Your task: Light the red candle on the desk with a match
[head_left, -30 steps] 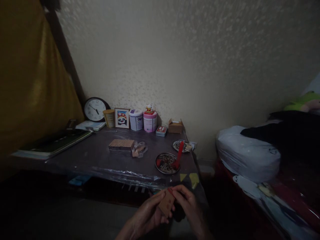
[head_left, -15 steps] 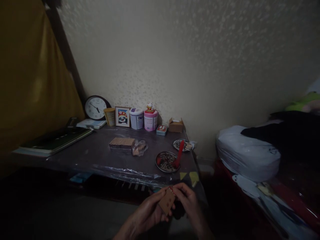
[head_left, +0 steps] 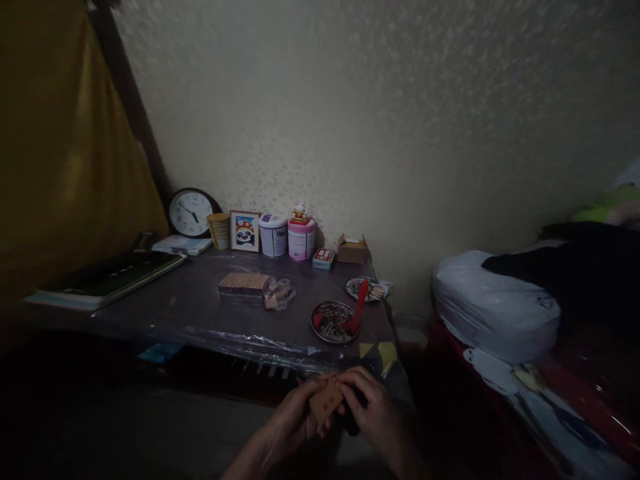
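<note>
Card (head_left: pixel 327 401) in work, not set down: left hand (head_left: pixel 296 412) gripping it, right hand (head_left: pixel 371 403) pinching top edge. Finish unclear.

The brown card (head_left: pixel 327 402) has shifted slightly leftward with the left hand (head_left: pixel 299 412), and the right hand's (head_left: pixel 374 401) fingertips have moved left too. The red strip seen earlier at the card's upper end now hardly shows.
</note>
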The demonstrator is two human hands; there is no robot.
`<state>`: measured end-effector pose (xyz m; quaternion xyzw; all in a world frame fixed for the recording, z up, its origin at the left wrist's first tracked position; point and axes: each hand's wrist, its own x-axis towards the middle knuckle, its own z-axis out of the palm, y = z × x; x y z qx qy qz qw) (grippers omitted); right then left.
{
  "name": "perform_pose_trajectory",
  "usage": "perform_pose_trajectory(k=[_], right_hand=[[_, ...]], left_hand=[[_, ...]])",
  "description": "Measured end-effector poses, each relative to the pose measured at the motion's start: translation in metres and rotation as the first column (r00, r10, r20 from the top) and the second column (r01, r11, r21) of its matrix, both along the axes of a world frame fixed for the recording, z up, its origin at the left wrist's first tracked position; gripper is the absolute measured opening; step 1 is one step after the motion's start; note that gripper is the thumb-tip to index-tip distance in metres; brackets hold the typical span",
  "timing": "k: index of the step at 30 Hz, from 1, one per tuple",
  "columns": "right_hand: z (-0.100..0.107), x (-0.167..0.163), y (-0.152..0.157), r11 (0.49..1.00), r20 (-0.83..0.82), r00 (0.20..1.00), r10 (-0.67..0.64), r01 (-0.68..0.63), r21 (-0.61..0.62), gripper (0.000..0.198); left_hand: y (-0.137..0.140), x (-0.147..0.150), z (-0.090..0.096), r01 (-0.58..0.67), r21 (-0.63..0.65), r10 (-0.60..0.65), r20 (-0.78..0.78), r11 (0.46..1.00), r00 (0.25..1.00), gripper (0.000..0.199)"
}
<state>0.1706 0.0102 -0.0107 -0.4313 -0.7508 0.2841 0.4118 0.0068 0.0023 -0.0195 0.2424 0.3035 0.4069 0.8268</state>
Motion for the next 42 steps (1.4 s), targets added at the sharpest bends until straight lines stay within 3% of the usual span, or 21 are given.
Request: perform_pose_trajectory(k=[15,25,36,42], right_hand=[[-0.003,0.004,0.003,1.000,0.035,0.999,0.017,-0.017,-0.003,0.016],[-0.007,0.007,0.002,0.998,0.105,0.993,0.055,-0.052,-0.030,0.017],[-0.006,0.009,0.007,1.000,0.064,0.998,-0.002,0.000,0.021,0.016],[-0.003,0.012,0.006,0.996,0.079,0.997,0.002,-0.010,0.093,0.019]], left_hand=[[0.000,-0.001,-0.008,0.017,0.025,-0.017,0.000,1.000,1.000,0.039],[-0.003,0.000,0.008,0.017,0.102,0.007,-0.233,0.995,0.973,0.044],[0.002,-0.003,0.003,0.007,0.157,0.049,-0.351,0.988,0.935,0.054],[0.005,-0.005,-0.005,0.002,0.248,0.112,-0.443,0.969,0.890,0.056]])
